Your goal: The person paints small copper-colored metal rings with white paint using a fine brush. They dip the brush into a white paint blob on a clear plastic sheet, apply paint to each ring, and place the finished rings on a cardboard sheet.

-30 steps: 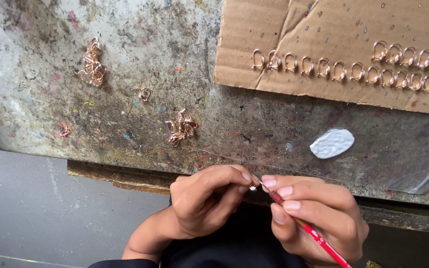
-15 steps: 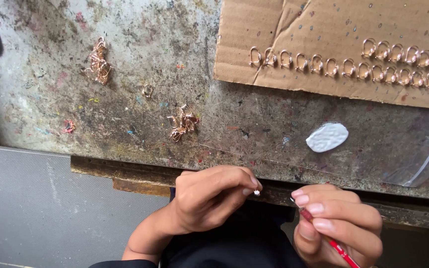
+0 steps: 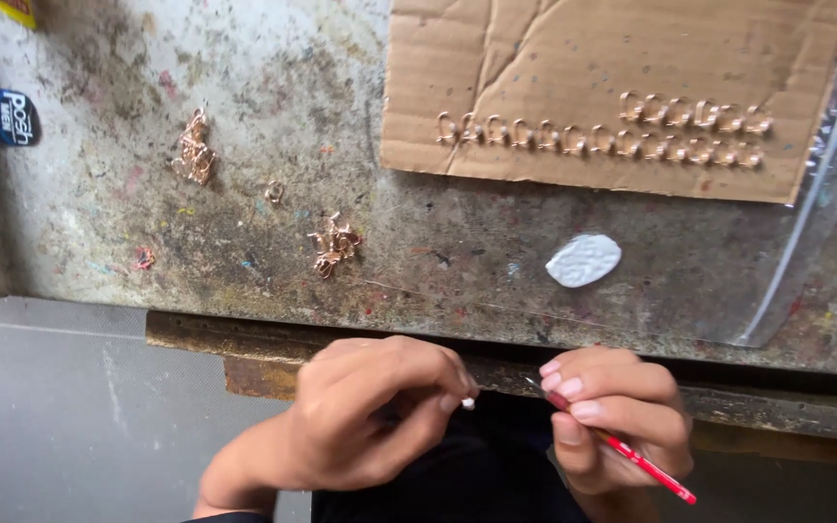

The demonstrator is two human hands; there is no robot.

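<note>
The left hand [image 3: 370, 407] pinches a tiny white bead [image 3: 468, 403], light and slippery I think, while at 3 o'clock the right hand [image 3: 612, 412] grips a thin red tool [image 3: 646, 467].

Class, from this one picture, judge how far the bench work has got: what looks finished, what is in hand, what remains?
Looks done: rows of copper-coloured rings laid out on the cardboard sheet. In hand: the left hand pinches a tiny white piece; the right hand holds a red tool near it. Probably left: loose copper-coloured clusters on the stained worktop.
</note>
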